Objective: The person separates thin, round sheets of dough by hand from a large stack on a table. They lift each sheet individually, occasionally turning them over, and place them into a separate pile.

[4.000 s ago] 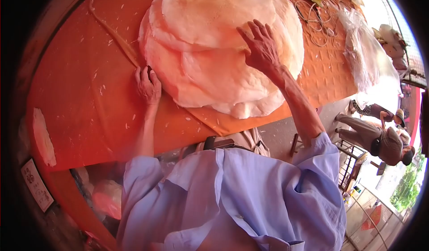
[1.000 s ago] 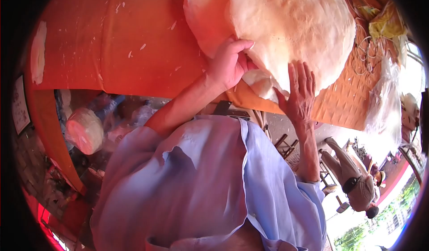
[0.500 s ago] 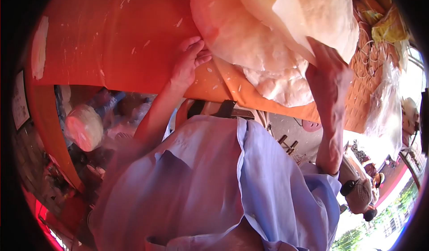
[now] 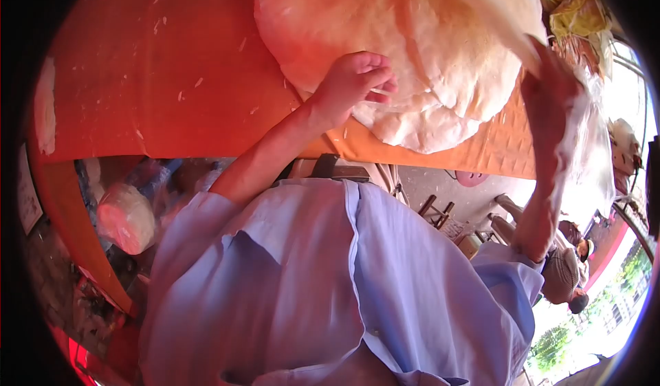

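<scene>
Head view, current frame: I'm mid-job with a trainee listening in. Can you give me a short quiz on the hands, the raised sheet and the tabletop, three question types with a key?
1. Fill in the blank: the edge of the raised sheet is gripped by the person's ____ hand.

2. True or false: the left hand has its fingers straight and spread flat.

3. Multiple choice: where on the orange tabletop does the long pale strip lie, as seen in the picture?
A) At the far left end
B) In the middle
C) At the far right end

Key:
1. Right; the right hand is blurred.
2. False; they are curled.
3. A
</scene>
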The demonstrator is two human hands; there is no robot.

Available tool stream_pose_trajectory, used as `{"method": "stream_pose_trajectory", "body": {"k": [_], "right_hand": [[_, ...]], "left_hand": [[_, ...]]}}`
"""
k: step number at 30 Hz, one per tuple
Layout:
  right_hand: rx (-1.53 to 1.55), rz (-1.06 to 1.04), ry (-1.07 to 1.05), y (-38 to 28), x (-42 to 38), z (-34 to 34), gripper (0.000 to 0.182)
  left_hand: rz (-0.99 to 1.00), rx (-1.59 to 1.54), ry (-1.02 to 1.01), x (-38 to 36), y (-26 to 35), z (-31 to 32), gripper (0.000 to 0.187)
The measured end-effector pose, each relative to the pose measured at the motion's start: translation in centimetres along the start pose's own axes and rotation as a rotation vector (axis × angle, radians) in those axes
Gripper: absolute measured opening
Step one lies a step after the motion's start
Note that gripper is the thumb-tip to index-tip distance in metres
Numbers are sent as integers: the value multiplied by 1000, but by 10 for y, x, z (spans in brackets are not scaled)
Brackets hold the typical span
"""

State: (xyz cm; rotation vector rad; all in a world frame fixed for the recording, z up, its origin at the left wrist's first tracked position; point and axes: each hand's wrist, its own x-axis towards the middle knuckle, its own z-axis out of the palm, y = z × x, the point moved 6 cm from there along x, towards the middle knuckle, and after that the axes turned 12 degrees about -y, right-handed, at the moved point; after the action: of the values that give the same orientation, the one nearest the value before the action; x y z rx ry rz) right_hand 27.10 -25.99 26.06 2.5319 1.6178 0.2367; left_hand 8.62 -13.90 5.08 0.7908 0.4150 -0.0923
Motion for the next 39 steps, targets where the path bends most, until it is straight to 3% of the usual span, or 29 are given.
{"method": "stream_pose_trajectory", "body": {"k": [3,5,10,18,21,27,31,39], "right_hand": [[77,41,-223,11,-27,116,39],[190,101,-181,16,-54,144,42],[245,154,-107,28,-90,143,55],[332,220,-113,23,-100,143,50],[408,262,-106,25,-104,147,48],[449,228,-85,8,-98,134,53],[459,198,18,-17,-82,130,63],[350,354,78,-25,-59,132,46]], "left_hand": [[-36,-82,-103,36,-26,23,30],[-88,-122,-146,45,-25,43,31],[-23,-149,-96,55,-28,49,29],[-60,-167,-107,63,-34,62,22],[43,-245,-172,69,-37,53,24],[89,-307,-95,85,-26,52,23],[128,-170,-5,89,-13,61,26],[-1,-295,35,97,-8,85,27]]}}
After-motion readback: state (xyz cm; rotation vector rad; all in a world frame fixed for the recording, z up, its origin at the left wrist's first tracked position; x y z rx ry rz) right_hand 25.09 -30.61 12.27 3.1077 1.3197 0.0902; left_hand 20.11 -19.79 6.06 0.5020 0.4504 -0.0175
